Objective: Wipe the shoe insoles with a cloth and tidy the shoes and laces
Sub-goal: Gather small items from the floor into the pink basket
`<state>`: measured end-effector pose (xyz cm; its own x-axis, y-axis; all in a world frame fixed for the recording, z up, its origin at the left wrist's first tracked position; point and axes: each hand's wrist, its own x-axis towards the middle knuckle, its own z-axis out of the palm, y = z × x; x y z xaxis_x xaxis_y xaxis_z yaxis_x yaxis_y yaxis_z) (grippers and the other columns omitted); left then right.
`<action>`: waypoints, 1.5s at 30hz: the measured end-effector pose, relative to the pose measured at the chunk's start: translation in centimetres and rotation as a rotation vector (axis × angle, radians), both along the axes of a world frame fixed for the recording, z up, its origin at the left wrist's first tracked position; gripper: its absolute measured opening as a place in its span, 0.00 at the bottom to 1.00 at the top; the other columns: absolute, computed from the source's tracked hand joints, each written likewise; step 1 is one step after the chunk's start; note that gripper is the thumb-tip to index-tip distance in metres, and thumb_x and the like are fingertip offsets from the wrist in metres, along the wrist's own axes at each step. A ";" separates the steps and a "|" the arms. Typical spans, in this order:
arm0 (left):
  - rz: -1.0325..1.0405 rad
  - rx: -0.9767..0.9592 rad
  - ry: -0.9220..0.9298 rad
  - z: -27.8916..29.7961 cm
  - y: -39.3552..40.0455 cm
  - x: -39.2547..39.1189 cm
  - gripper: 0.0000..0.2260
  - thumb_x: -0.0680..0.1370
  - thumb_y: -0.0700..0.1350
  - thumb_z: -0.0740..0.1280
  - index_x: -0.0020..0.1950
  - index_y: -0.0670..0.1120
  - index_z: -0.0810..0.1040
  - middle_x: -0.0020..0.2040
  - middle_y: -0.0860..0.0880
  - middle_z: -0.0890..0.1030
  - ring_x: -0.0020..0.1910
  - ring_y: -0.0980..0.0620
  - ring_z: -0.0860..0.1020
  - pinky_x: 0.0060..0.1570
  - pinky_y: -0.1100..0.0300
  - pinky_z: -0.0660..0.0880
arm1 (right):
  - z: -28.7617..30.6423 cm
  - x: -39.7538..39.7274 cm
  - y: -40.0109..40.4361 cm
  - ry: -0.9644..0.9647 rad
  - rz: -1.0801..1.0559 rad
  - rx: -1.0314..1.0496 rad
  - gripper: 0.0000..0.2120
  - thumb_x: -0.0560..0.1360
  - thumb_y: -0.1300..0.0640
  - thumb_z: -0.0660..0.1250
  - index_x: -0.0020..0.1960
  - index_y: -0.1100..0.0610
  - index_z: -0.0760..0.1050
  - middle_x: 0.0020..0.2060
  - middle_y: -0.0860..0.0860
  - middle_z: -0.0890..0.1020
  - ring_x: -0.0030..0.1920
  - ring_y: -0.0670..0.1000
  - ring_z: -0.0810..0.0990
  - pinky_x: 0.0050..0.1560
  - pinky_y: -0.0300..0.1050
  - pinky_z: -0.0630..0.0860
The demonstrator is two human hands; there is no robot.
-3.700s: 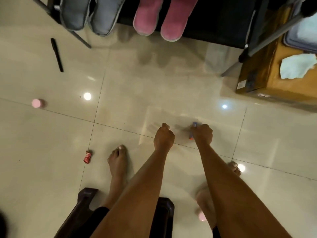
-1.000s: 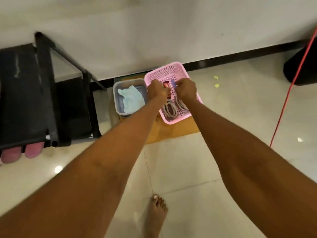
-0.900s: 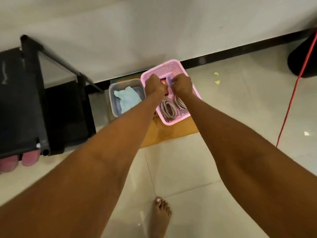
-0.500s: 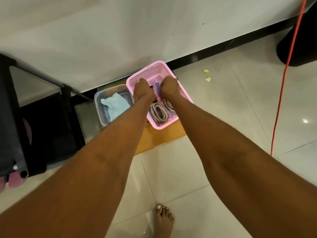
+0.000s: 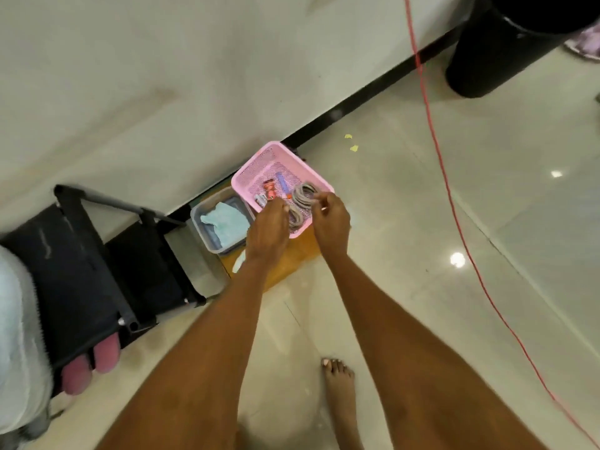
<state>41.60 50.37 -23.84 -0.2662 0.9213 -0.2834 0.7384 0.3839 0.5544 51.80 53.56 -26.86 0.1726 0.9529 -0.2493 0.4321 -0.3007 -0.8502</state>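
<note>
On the shiny tiled floor (image 5: 406, 222), the person's left hand (image 5: 268, 228) reaches flat over the pink plastic mesh basket (image 5: 259, 164), fingers straight. The right hand (image 5: 331, 219) has curled fingers; whether this grip pinches anything cannot be told. Grey coiled laces (image 5: 303, 194) lie tidy inside. The pale blue cloth (image 5: 224, 224) sits unused in the grey plastic tub (image 5: 198, 222) beside it, so wiping looks undone.

grey coiled laces (image 5: 304, 193) in pink mesh basket (image 5: 259, 164), pale blue cloth (image 5: 224, 224) crumpled in grey tub (image 5: 198, 219) beside it
</note>
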 end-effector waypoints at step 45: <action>-0.265 -0.807 -0.165 -13.9 -32.8 14.0 0.07 0.82 0.43 0.53 0.55 0.43 0.69 0.49 0.44 0.75 0.45 0.49 0.74 0.41 0.64 0.68 | -13.5 10.5 -42.0 0.002 -0.541 -0.558 0.19 0.71 0.56 0.67 0.60 0.58 0.70 0.54 0.55 0.77 0.54 0.55 0.76 0.49 0.45 0.73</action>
